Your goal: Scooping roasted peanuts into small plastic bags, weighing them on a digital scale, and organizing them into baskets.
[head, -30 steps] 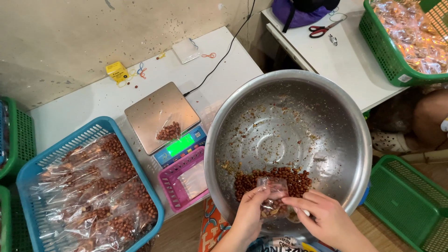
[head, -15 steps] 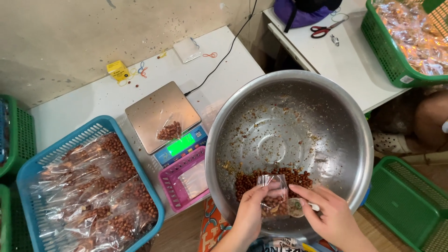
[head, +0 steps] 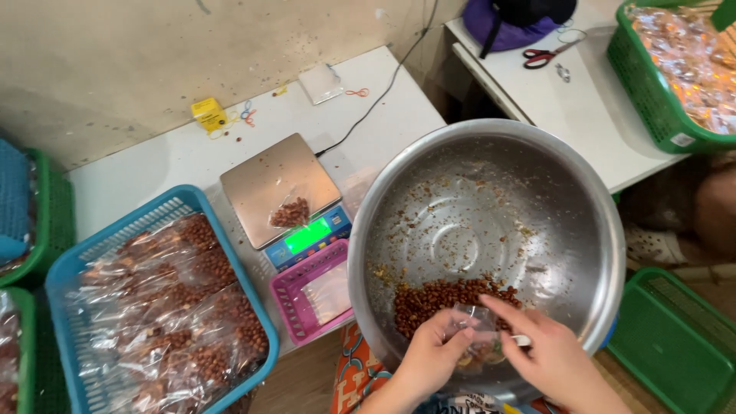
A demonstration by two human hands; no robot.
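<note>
Down at the near rim of the wide, round stainless-steel bowl (head: 491, 253), a small clear plastic bag (head: 477, 337) is being filled from the heap of reddish-brown roasted peanuts (head: 445, 297) beside it. The left hand (head: 429, 356) pinches the bag's mouth, fingers curled closed on the film. The right hand (head: 548, 353) is at the bag's other side, fingers bent around what looks like a small scoop; whether it also grips the bag I cannot tell. This reads as the filling step, bag partly loaded. The next move likely calls for keeping the mouth wide and the bag upright so nothing spills. To the left, a flat steel digital scale (head: 284, 195) carries another small peanut bag (head: 291, 213), a pink plastic tray (head: 310, 295) lies just in front, and a blue plastic basket (head: 77, 268) holds many filled bags.
</note>
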